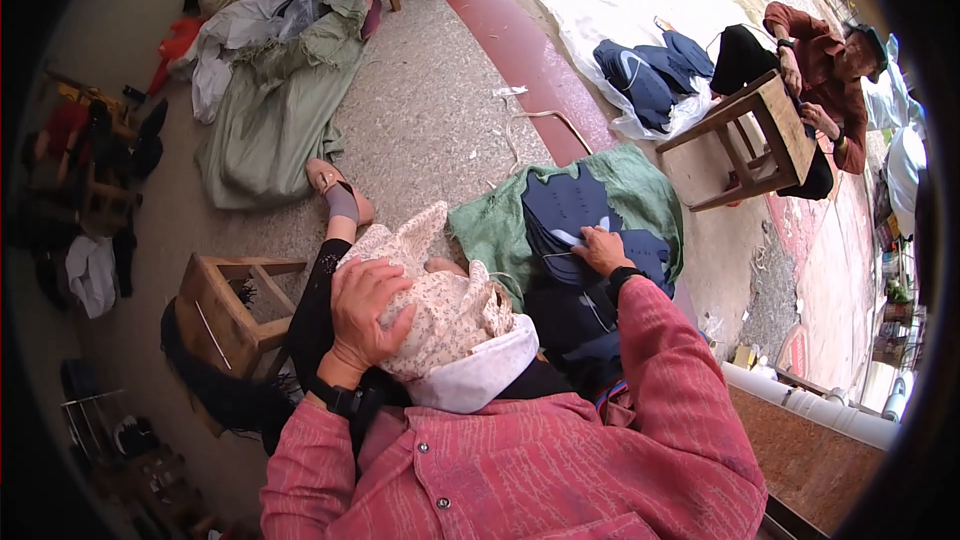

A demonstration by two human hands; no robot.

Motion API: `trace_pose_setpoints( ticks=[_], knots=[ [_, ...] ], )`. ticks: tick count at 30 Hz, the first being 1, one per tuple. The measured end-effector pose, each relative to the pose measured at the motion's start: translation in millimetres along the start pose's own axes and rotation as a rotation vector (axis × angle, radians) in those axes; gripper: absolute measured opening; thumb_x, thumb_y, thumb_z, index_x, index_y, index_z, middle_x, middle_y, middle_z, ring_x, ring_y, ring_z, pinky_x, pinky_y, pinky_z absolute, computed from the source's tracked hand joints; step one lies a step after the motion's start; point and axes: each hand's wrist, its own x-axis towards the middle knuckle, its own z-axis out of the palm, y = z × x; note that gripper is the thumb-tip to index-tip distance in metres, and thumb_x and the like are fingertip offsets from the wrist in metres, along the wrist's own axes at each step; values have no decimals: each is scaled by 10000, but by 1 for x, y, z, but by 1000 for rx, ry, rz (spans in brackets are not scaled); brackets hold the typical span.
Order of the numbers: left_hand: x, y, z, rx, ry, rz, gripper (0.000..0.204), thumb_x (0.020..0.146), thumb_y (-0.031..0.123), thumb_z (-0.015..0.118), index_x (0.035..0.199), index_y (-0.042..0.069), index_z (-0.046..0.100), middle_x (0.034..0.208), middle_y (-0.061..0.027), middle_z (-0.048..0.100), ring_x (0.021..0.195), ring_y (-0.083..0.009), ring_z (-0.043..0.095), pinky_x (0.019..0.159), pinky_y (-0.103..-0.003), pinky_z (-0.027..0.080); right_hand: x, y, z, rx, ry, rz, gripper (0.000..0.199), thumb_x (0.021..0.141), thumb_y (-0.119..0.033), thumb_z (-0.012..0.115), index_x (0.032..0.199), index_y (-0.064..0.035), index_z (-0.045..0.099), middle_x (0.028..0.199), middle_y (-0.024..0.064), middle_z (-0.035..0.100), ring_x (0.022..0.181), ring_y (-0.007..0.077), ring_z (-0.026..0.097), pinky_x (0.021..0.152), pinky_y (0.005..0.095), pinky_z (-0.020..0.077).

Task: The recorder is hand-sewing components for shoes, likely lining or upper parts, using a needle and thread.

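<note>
My left hand (368,312) lies open over my left knee, its fingers spread on a cream floral cloth (420,240) draped across my lap. To the right, my right hand (603,252) reaches onto a stack of dark blue, shaped shoe-upper pieces (560,202) with pale curved marks. Its thumb and fingers close at the top piece; just what lies between the fingertips is too small to make out. The stack rests on a green woven sack (490,225). Nearer to me lies another dark piece (570,315) with a light strand on it.
A wooden stool (225,315) stands at my left. Beyond my foot lies a large grey-green sack (270,130) beside bags. At the far right, another person (830,70) works behind a wooden stool (775,130), near more blue pieces (650,75) on white sheeting (580,15).
</note>
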Motion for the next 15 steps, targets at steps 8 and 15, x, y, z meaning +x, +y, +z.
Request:
trace_pose_setpoints(
  ticks=[8, 15],
  knots=[
    [-1, -8, 1, -36, 2, 9, 242, 750, 266, 683, 936, 112, 661, 1001, -57, 651, 1044, -275, 590, 1005, -444, 368, 4, 11, 4, -77, 75, -36, 146, 883, -169, 520, 931, -73, 620, 775, 168, 669, 807, 373, 667, 727, 485, 493],
    [-10, -7, -12, -185, -21, -104, 319, 752, 297, 704, 1017, 123, 669, 1149, -77, 628, 1175, -283, 530, 1063, -456, 314, -24, 9, -61, 73, 494, -23, 243, 870, -112, 515, 1072, -152, 644, 796, 204, 658, 730, 411, 641, 648, 513, 507]
  ],
)
